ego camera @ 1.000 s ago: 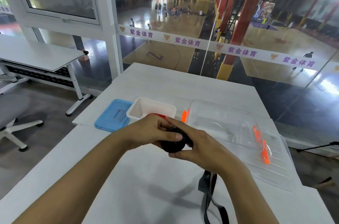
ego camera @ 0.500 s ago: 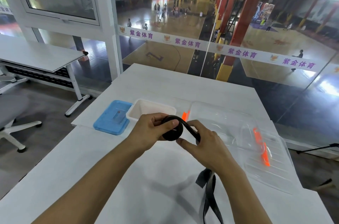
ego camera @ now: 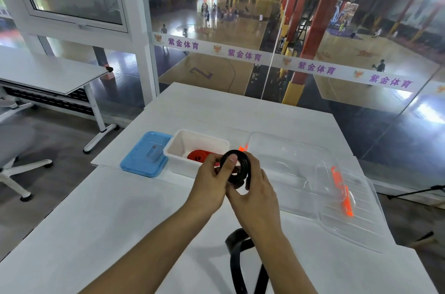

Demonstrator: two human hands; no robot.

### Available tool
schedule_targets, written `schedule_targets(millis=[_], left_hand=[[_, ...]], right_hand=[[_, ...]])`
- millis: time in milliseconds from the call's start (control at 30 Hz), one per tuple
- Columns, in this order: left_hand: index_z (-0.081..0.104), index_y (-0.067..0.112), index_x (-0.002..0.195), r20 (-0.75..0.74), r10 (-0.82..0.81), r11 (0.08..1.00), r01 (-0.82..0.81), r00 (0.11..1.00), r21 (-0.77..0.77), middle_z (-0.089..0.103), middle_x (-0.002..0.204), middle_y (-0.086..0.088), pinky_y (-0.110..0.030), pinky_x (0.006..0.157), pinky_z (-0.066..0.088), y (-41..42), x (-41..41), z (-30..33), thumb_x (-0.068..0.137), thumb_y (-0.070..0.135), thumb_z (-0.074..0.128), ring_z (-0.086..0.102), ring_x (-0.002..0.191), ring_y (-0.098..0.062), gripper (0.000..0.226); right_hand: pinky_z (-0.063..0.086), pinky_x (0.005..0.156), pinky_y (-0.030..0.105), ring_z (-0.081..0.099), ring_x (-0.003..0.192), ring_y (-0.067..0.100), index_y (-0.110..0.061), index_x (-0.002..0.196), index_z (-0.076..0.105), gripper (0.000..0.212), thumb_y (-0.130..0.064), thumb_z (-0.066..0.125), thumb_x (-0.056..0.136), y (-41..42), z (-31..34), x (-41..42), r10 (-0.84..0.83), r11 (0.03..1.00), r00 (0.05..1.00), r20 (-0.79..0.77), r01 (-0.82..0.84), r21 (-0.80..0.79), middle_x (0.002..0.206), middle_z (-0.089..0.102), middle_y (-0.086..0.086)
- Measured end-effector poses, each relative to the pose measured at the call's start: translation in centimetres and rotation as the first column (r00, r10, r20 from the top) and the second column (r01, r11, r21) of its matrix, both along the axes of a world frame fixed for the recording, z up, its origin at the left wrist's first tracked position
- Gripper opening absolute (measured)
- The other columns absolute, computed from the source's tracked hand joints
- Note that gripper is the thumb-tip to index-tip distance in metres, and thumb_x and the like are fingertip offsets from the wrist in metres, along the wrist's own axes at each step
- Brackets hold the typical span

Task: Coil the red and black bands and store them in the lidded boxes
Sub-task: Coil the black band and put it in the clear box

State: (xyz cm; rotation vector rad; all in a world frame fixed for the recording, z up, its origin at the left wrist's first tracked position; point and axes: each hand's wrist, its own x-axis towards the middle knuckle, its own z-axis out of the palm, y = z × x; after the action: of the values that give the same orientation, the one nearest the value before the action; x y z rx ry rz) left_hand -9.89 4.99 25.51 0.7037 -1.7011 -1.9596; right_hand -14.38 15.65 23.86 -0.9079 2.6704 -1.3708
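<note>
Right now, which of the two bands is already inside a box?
The red band: it lies coiled in the white box, while the black band is held between both hands, only partly coiled.

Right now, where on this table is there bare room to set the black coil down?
Bare tabletop left of the forearms, below the blue lid. Also the far strip behind the white box. Crowded: right side, with clear box and clear lid.

Even daylight, glare on the glass wall [ego camera: 349, 57], wide-angle bowing at edges, soft blur low in frame.
</note>
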Motion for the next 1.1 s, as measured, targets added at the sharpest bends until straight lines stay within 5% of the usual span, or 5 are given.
schedule_targets(millis=[200, 467, 767, 900, 1100], left_hand=[[0.068, 0.006, 0.115, 0.063, -0.198, 0.970, 0.187, 0.978, 0.156, 0.078, 0.106, -0.018, -0.038, 0.082, 0.062, -2.3, 1.4, 0.7, 0.100, 0.029, 0.061, 0.077, 0.097, -0.031, 0.028], [0.073, 0.016, 0.119, 0.200, -0.541, 0.820, 0.565, 0.817, -0.091, 0.079, 0.110, -0.002, -0.028, 0.083, 0.061, -5.7, 2.8, 4.0, 0.093, 0.017, 0.070, 0.075, 0.106, -0.017, 0.025], [0.076, 0.013, 0.113, 0.127, -0.402, 0.882, 0.421, 0.907, -0.213, 0.081, 0.101, -0.004, -0.027, 0.080, 0.062, -4.9, 3.2, 3.3, 0.091, 0.016, 0.073, 0.077, 0.096, -0.016, 0.022], [0.077, 0.013, 0.111, 0.034, -0.309, 0.927, 0.308, 0.951, -0.213, 0.081, 0.098, -0.004, -0.024, 0.078, 0.061, -4.2, 3.1, 2.7, 0.091, 0.014, 0.073, 0.077, 0.094, -0.016, 0.021], [0.078, 0.018, 0.098, -0.128, -0.053, 0.997, 0.045, 0.990, -0.065, 0.081, 0.091, -0.001, -0.020, 0.069, 0.059, -2.5, 2.3, 1.9, 0.090, 0.010, 0.073, 0.078, 0.086, -0.013, 0.013]], right_hand=[[0.048, 0.083, 0.015, 0.057, 0.093, 0.002, -0.059, 0.149, 0.035, 0.074, -0.047, 0.076, 0.089, 1.6, 0.8, -2.4, 0.235, 0.971, 0.969, 0.072, -0.238, 0.036, 0.119, 0.061, -0.026], [0.050, 0.084, 0.023, 0.048, 0.083, 0.008, -0.067, 0.146, 0.037, 0.087, -0.028, 0.085, 0.086, 1.8, 2.9, -3.5, 0.516, 0.838, 0.846, 0.134, -0.531, 0.125, 0.116, 0.065, -0.010], [0.044, 0.077, 0.013, 0.054, 0.089, -0.010, -0.061, 0.143, 0.039, 0.078, -0.040, 0.084, 0.083, 2.4, 3.2, -2.9, 0.369, 0.903, 0.924, 0.101, -0.382, 0.196, 0.097, 0.052, -0.052], [0.039, 0.065, 0.018, 0.052, 0.071, -0.002, -0.047, 0.122, 0.057, 0.046, -0.052, 0.078, 0.082, 2.5, 3.2, -2.9, 0.296, 0.926, 0.949, 0.105, -0.313, 0.214, 0.075, 0.056, -0.033], [0.039, 0.062, 0.015, 0.043, 0.061, 0.004, -0.052, 0.133, 0.049, 0.053, -0.041, 0.078, 0.089, 1.9, 2.6, -1.8, 0.286, 0.957, 0.939, 0.191, -0.289, -0.011, 0.065, 0.050, -0.027]])
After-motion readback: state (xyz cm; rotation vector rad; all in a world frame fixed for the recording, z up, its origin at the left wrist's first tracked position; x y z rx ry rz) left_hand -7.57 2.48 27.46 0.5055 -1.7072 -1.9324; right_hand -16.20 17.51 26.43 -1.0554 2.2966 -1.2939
